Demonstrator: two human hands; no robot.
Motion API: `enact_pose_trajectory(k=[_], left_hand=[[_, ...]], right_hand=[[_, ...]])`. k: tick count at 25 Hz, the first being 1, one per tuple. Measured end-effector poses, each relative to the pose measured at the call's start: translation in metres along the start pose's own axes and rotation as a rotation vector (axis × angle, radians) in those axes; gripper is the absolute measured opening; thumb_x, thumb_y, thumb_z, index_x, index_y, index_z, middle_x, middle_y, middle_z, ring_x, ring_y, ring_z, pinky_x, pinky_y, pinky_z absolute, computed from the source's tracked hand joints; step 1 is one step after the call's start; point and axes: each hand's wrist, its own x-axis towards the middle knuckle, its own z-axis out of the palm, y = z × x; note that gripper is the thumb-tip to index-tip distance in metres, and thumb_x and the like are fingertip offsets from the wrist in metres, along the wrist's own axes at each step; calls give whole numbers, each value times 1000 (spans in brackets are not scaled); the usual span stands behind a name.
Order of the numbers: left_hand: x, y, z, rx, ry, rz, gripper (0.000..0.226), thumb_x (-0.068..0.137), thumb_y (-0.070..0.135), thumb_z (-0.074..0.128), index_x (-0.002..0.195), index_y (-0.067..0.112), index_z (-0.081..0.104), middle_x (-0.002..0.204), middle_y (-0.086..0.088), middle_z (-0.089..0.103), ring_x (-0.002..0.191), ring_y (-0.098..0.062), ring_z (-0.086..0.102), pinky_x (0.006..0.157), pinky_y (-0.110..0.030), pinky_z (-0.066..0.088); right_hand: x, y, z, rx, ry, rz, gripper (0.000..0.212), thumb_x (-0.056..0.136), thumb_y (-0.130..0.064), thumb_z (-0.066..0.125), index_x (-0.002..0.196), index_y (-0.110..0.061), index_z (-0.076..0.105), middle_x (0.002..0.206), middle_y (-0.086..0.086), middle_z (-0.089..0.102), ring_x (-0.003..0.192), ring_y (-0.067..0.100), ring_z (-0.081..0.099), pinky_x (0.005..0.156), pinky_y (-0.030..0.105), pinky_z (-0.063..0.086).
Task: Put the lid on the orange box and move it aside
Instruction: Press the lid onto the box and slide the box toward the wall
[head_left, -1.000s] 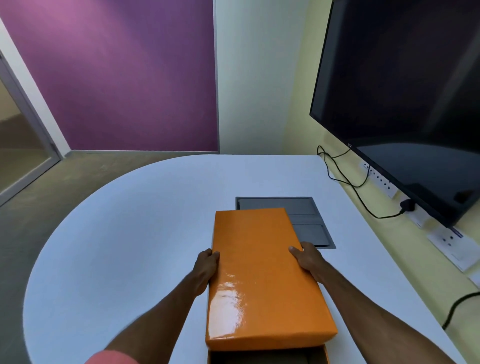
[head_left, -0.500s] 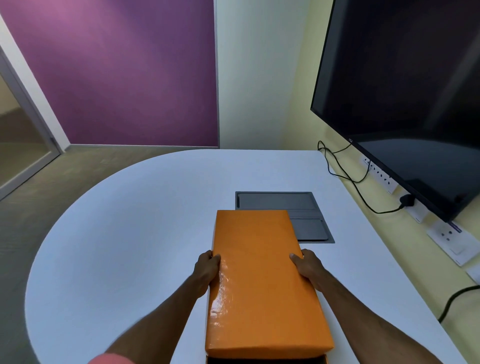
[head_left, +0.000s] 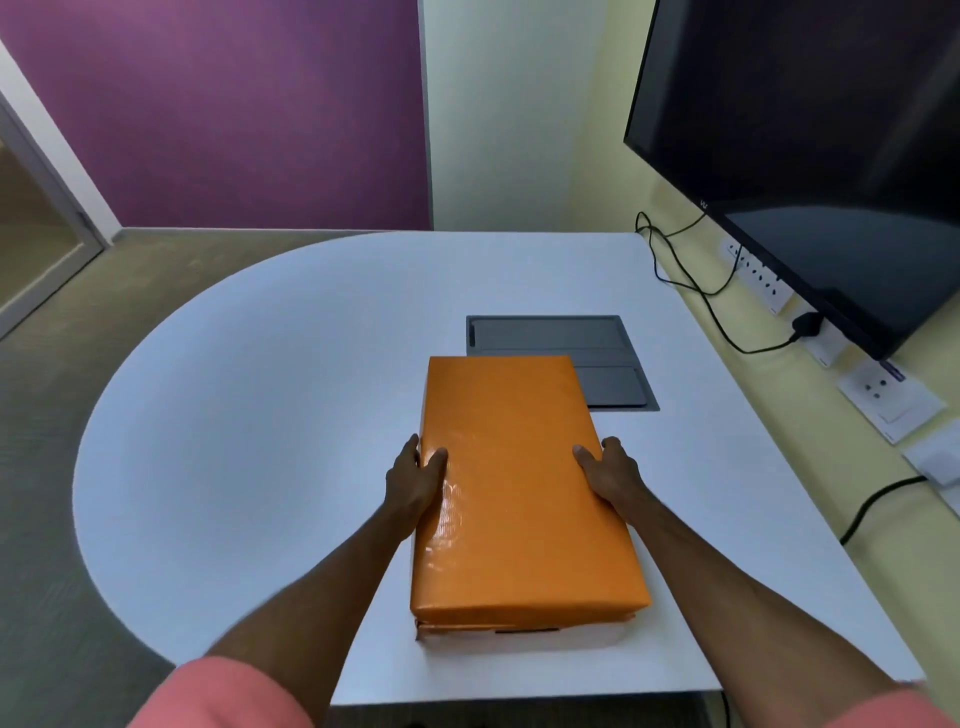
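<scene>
The lid (head_left: 514, 483) is clamped by its long sides between the left hand (head_left: 415, 480) and right hand (head_left: 613, 475), squared over the orange box (head_left: 519, 630) for seating.

Glossy orange paper-wrapped rectangular lid (head_left: 519, 483) seated flat on the matching orange box (head_left: 519, 626), of which only a thin front strip shows. The closed box lies lengthwise near the tabletop's (head_left: 270, 395) near edge, right of centre.

- Even, soft indoor light; white table (head_left: 260, 415) bright, shadows faint.
- Glare streaks the glossy orange lid (head_left: 519, 493) just beside the left hand (head_left: 413, 480).
- Wide-angle bending at the edges; near sleeves blurred.
</scene>
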Motion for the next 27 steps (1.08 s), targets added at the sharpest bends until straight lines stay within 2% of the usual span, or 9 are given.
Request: enact_pose_trajectory(k=[5, 10, 16, 27], left_hand=[[-23, -23, 2, 45, -36, -25, 75, 90, 57, 51, 149, 16, 29, 146, -14, 50, 123, -38, 58, 102, -49, 48], [-35, -40, 10, 212, 45, -42, 80, 88, 66, 44, 148, 15, 28, 145, -15, 50, 123, -40, 57, 103, -53, 47], [-40, -48, 16, 354, 143, -14, 76, 87, 70, 38, 135, 11, 42, 131, -15, 61, 112, -38, 63, 95, -51, 52], [-40, -61, 22, 396, 247, 68, 70, 86, 70, 40, 127, 14, 51, 128, -9, 65, 109, -33, 66, 89, -46, 52]], right_hand=[[-24, 28, 11, -65, 33, 37, 71, 93, -60, 41, 135, -3, 37, 132, 21, 54, 116, 39, 57, 95, 48, 50], [-36, 43, 13, -113, 53, 83, 78, 88, -70, 36, 134, -8, 38, 132, 20, 54, 116, 39, 57, 95, 49, 48], [-45, 54, 20, -147, 75, 30, 73, 90, -68, 35, 136, -10, 39, 133, 18, 55, 116, 39, 58, 97, 51, 47], [-46, 61, 31, -180, 173, -41, 67, 92, -63, 38, 128, -7, 46, 127, 17, 61, 110, 37, 63, 91, 49, 51]])
